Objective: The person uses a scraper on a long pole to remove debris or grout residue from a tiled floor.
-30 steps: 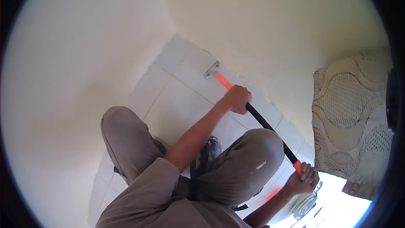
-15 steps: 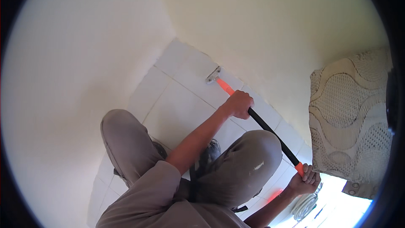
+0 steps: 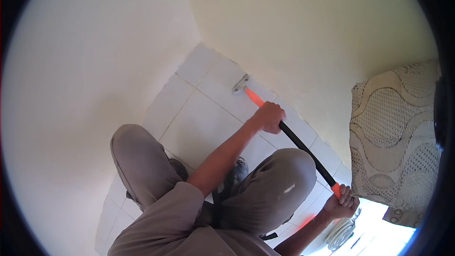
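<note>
A long-handled scraper (image 3: 305, 150) lies slantwise over the white floor tiles, with a black shaft, orange neck and orange end piece. Its metal head (image 3: 241, 84) rests on or just over the tiles, close to the right wall's foot. My left hand (image 3: 270, 117) is closed round the handle just behind the orange neck. Near the rear orange end, my right hand (image 3: 343, 205) grips the same handle with curled fingers. Between the hands the shaft passes by my bent right knee (image 3: 294, 170).
Pale walls (image 3: 118, 52) meet in a corner ahead of the tiled floor (image 3: 199, 114). A patterned curtain (image 3: 393, 137) hangs at the right. Beside my right forearm lie a coiled pale hose or cable (image 3: 340, 234) and a blurred red thing (image 3: 308, 219).
The view has shifted very slightly. Both hands keep their grip on the scraper, and its head stays at nearly the same spot by the wall.
</note>
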Action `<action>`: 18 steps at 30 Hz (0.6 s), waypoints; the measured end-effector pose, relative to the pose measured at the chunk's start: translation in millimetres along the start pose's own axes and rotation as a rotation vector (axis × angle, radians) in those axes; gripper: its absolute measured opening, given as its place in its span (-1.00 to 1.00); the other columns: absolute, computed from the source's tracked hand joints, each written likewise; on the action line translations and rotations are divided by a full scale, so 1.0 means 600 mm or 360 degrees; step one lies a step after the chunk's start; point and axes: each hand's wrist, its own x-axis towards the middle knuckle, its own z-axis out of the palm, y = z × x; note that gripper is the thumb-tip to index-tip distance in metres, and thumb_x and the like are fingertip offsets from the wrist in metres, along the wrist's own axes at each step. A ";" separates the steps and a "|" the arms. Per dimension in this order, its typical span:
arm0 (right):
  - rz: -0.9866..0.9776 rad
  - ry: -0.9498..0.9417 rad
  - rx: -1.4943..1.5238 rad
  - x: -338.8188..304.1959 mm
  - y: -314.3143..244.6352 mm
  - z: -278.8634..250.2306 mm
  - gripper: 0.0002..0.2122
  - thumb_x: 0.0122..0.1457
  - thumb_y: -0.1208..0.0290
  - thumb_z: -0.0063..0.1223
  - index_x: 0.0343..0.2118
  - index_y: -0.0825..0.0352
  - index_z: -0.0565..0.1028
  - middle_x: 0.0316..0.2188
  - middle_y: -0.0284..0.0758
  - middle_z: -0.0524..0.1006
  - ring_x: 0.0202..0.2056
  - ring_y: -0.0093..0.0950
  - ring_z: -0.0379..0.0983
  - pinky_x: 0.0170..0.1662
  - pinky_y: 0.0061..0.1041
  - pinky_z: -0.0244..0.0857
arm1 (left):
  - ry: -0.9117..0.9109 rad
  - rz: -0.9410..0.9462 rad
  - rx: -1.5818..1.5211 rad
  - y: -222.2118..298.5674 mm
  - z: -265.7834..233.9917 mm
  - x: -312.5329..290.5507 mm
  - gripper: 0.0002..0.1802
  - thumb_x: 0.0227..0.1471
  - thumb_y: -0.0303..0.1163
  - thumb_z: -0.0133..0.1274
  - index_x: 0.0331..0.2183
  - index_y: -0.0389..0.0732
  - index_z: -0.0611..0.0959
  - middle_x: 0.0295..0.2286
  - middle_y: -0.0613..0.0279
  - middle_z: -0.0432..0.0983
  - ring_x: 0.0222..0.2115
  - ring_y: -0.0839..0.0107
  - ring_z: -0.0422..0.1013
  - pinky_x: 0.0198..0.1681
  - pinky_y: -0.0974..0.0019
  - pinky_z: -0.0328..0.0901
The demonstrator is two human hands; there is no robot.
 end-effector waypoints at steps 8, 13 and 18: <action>0.0073 0.0015 0.0042 -0.015 -0.004 0.065 -0.62 0.18 0.49 -0.24 -0.76 0.05 0.03 -0.83 -0.50 0.02 -0.73 -0.61 -0.03 -0.40 -0.53 0.11 | -0.0106 -0.0098 -0.0025 -0.005 -0.025 0.010 -0.85 -0.56 -0.36 0.13 -0.70 -0.12 0.55 -0.66 0.12 0.46 -0.46 0.02 0.46 -0.39 -0.01 0.30; 0.0197 -0.0107 0.0187 -0.034 0.002 0.091 -0.64 0.18 0.45 -0.18 -0.74 0.09 0.08 -0.83 -0.52 0.03 -0.76 -0.60 0.02 -0.44 -0.48 0.17 | 0.0194 0.0008 0.0048 -0.041 -0.015 -0.011 -0.87 -0.57 -0.36 0.11 -0.73 -0.11 0.51 -0.68 0.13 0.42 -0.52 0.00 0.42 -0.41 0.03 0.30; -0.0041 -0.0303 0.0203 -0.031 -0.080 0.090 -0.64 0.21 0.45 -0.20 -0.74 0.09 0.10 -0.84 -0.53 0.06 -0.75 -0.62 0.01 -0.42 -0.50 0.13 | 0.0283 0.0198 -0.0263 0.063 -0.016 0.018 -0.89 -0.56 -0.37 0.08 -0.76 -0.11 0.49 -0.72 0.13 0.41 -0.58 0.02 0.41 -0.47 0.08 0.29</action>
